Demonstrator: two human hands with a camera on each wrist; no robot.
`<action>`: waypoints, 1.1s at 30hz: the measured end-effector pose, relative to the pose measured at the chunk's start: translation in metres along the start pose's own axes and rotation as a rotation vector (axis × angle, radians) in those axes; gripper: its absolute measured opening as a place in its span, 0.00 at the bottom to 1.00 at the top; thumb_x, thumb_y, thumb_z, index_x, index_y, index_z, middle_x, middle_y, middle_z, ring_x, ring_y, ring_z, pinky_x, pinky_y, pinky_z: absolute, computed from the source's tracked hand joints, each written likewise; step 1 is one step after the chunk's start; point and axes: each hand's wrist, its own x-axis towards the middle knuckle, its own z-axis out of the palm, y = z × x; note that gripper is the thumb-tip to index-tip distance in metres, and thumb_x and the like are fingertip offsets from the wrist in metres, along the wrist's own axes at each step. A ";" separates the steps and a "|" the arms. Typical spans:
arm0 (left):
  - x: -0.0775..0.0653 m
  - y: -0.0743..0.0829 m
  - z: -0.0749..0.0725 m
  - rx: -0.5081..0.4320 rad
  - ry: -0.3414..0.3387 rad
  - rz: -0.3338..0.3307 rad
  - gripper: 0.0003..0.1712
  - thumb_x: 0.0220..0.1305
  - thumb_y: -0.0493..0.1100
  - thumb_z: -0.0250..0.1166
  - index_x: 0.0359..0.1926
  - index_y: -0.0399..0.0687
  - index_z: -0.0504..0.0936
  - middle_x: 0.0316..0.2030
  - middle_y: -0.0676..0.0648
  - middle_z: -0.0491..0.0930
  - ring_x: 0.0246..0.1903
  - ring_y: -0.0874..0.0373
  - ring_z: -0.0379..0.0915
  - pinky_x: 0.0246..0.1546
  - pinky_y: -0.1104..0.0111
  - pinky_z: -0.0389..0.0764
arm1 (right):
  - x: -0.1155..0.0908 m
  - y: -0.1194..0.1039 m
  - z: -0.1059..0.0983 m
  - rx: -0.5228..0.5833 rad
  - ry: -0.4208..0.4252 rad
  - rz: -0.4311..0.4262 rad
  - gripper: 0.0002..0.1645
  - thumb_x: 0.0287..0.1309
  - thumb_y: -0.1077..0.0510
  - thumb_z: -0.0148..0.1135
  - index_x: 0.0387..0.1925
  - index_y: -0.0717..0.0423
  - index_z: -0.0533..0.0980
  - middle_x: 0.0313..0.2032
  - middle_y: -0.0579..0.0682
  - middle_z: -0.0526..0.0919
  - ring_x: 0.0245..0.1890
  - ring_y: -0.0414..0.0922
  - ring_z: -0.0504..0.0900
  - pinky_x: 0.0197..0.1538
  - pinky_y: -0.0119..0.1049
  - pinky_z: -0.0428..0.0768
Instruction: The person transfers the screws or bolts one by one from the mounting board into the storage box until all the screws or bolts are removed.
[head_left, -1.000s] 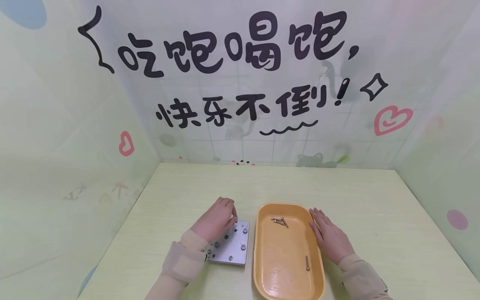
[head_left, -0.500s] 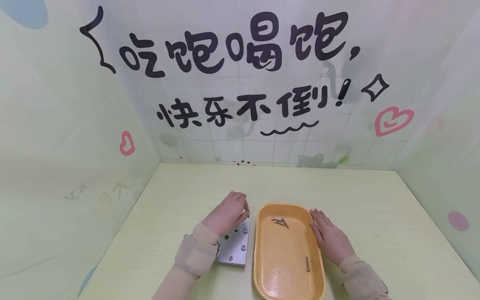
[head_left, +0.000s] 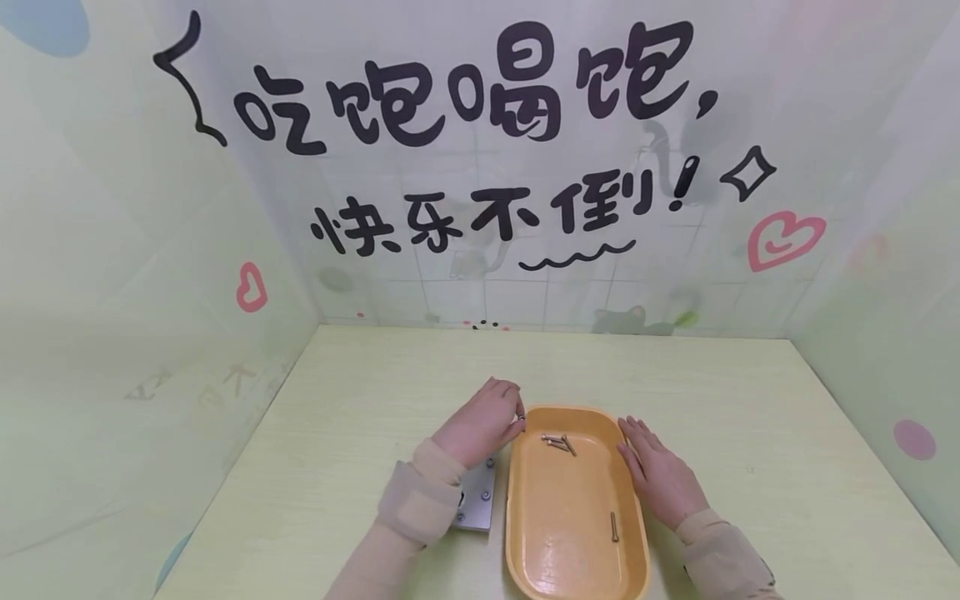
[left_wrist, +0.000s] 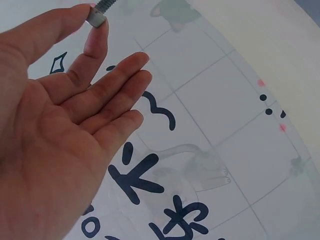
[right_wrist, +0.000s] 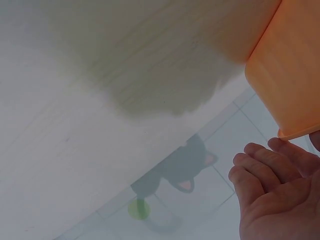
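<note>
My left hand [head_left: 483, 423] pinches a small metal bolt between thumb and index finger, at the far left corner of the orange tray [head_left: 517, 517]. In the left wrist view the bolt [left_wrist: 97, 18] shows its head at the fingertips and a threaded shank pointing up; the other fingers are extended. Partly hidden under the left wrist lies a metal plate [head_left: 476, 500] with several bolts seated in it. My right hand [head_left: 663, 475] touches the tray's right rim with straight fingers.
Inside the tray, several bolts [head_left: 558, 443] lie grouped near the far end. A single bolt [head_left: 614, 527] lies nearer, on the right side. The pale wooden table [head_left: 375, 392] ends at a printed curtain [head_left: 480, 308] behind and on both sides.
My left hand has lifted off the metal plate with a bolt and moved right to the tray's far left corner. My right hand has stayed at the tray's rim.
</note>
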 end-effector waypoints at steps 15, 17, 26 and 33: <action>0.015 0.021 0.002 0.012 -0.049 0.034 0.08 0.69 0.43 0.61 0.41 0.42 0.81 0.48 0.45 0.81 0.58 0.52 0.74 0.74 0.60 0.64 | 0.000 0.000 0.000 -0.002 0.004 -0.001 0.27 0.71 0.56 0.53 0.66 0.65 0.68 0.65 0.66 0.72 0.64 0.63 0.71 0.57 0.62 0.79; 0.017 0.024 0.003 0.014 -0.038 0.046 0.07 0.69 0.42 0.62 0.40 0.42 0.81 0.47 0.45 0.81 0.57 0.52 0.74 0.74 0.59 0.64 | 0.000 0.000 0.000 -0.003 0.004 0.001 0.27 0.72 0.56 0.53 0.66 0.65 0.68 0.65 0.66 0.72 0.64 0.63 0.71 0.57 0.62 0.79; 0.028 0.035 0.012 0.065 -0.016 0.083 0.06 0.68 0.42 0.62 0.37 0.44 0.80 0.39 0.50 0.80 0.46 0.57 0.75 0.67 0.68 0.72 | 0.000 0.001 0.001 -0.007 0.004 0.008 0.27 0.71 0.56 0.53 0.66 0.65 0.68 0.65 0.65 0.72 0.65 0.63 0.71 0.57 0.62 0.78; 0.035 0.045 0.020 0.056 -0.091 0.054 0.07 0.69 0.44 0.61 0.39 0.46 0.81 0.43 0.50 0.81 0.50 0.58 0.74 0.68 0.71 0.70 | 0.000 0.000 0.003 -0.018 0.004 0.017 0.27 0.71 0.56 0.55 0.66 0.64 0.69 0.64 0.65 0.72 0.64 0.63 0.72 0.57 0.62 0.79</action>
